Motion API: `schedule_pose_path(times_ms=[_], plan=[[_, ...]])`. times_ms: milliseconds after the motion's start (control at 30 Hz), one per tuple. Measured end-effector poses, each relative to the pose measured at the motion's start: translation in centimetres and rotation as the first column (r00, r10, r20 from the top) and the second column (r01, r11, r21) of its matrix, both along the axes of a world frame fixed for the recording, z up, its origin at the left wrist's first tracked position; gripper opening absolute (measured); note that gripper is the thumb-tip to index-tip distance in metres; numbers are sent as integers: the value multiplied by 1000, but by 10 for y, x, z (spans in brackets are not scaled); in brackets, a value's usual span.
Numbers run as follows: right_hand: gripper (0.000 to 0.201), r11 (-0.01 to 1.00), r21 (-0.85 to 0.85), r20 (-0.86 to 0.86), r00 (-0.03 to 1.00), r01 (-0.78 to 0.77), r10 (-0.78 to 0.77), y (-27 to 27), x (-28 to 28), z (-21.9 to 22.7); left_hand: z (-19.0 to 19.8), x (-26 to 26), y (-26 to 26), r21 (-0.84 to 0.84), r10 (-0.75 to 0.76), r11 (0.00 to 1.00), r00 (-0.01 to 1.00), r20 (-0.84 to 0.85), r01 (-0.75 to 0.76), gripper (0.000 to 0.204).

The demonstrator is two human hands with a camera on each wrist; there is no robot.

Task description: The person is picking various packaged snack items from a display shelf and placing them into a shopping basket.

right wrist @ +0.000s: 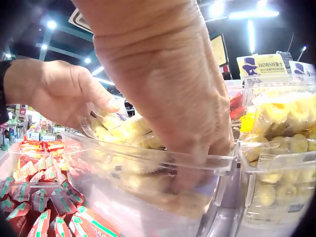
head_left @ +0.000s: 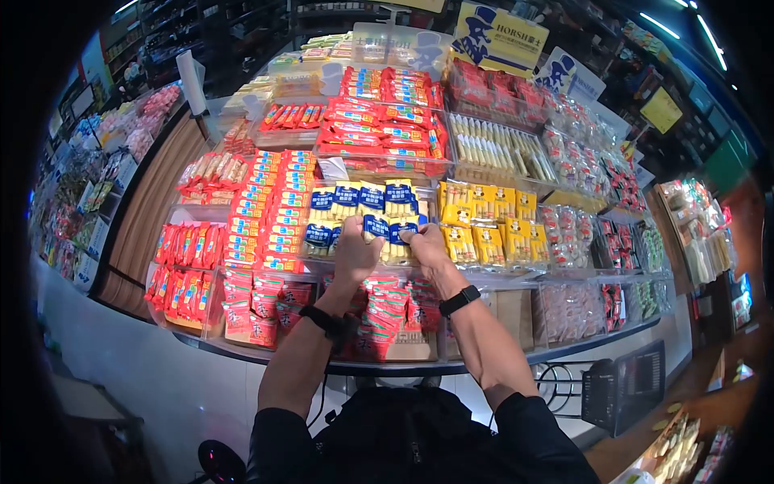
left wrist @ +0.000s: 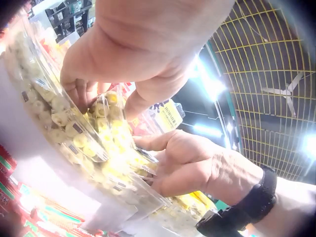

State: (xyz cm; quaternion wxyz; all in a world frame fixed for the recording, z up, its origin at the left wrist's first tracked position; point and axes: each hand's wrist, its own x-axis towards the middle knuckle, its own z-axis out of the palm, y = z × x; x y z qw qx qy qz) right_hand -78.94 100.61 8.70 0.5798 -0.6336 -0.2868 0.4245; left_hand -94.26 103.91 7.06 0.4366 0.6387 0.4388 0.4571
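Both my hands are inside a clear plastic bin (head_left: 355, 260) of pale yellow snack-stick packs with blue labels (head_left: 360, 198). My left hand (head_left: 357, 238) pinches one such pack (left wrist: 101, 111) between thumb and fingers (left wrist: 84, 94). My right hand (head_left: 416, 235) is just to its right and grips another pack (left wrist: 140, 165) in the same bin. In the right wrist view the fingers (right wrist: 197, 163) reach down behind the bin's clear front wall (right wrist: 148, 192), with the left hand (right wrist: 59, 94) opposite. Black bands sit on both wrists.
Tiered shelves hold more bins: red packs (head_left: 274, 210) left and below, yellow-labelled packs (head_left: 488, 226) right, red packs (head_left: 383, 121) above. A black basket (head_left: 625, 387) stands lower right. An aisle floor (head_left: 153, 210) runs along the left.
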Motion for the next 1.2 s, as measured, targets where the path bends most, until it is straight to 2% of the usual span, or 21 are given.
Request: schedule_pose_path(times_ms=[133,167,267,300,400,433,500,567,667,767,833,867,900,933,967,1000,1033,1067,1100,1167,1200], plan=[[27,996,-86,85,996,-20,27,4,4,-1,-21,5,17,93,77,994,978,-194,-60,52],[29,993,-99,62,996,-59,65,3,6,3,-35,7,28,59,87,995,989,-121,-80,50],[24,980,-103,-26,986,-168,166,-1,9,14,14,-5,13,-233,-67,970,997,41,75,50],[21,975,-96,-58,979,-202,197,-2,10,18,12,-7,13,-241,-87,961,976,200,135,48],[23,982,-42,-126,976,-184,178,-11,7,39,15,-19,22,-395,-122,877,923,364,272,45],[26,981,-68,-85,981,-183,177,-10,10,34,18,-19,21,-413,-68,877,915,398,244,38],[31,978,-115,-1,984,-175,176,-3,17,16,21,-28,24,-470,-42,825,864,502,314,35],[40,983,-100,-14,989,-151,150,2,19,-1,19,-38,29,-527,20,768,810,586,363,36],[39,988,-70,1,991,-136,136,7,20,-20,46,-34,11,-610,101,730,833,543,309,39],[34,984,-93,-20,988,-155,153,3,16,-13,40,-19,1,-513,14,761,782,624,396,40],[43,973,-112,-4,979,-201,201,2,20,-10,30,-2,-3,-444,-23,847,853,521,293,39],[47,967,-64,-118,964,-245,237,2,23,-13,25,6,-5,-399,-36,884,884,465,246,38],[51,959,-11,-229,934,-283,273,0,24,-7,24,11,-10,-277,-109,917,849,518,286,39],[54,948,46,-334,890,-314,311,-3,24,-1,19,15,-11,-296,-90,917,862,499,267,42],[64,915,108,-341,850,-389,402,-5,26,4,12,19,-11,-314,-72,917,875,479,247,44],[66,929,57,-280,887,-366,367,-4,26,2,14,23,-12,-332,-53,916,887,458,227,47],[67,940,6,-217,917,-340,333,-2,23,-1,14,27,-16,-325,-50,916,870,490,236,38],[69,949,-44,-152,941,-312,302,-2,22,-4,14,28,-19,-319,-101,905,869,485,283,38],[75,947,-85,-65,950,-311,306,-15,11,32,16,29,-21,-312,-152,891,864,479,330,38],[77,951,-139,15,960,-276,281,-6,15,2,17,31,-24,-313,-221,874,877,426,372,41],[78,952,-162,57,961,-259,271,-5,12,5,24,31,-27,-299,-237,870,864,445,392,41]])
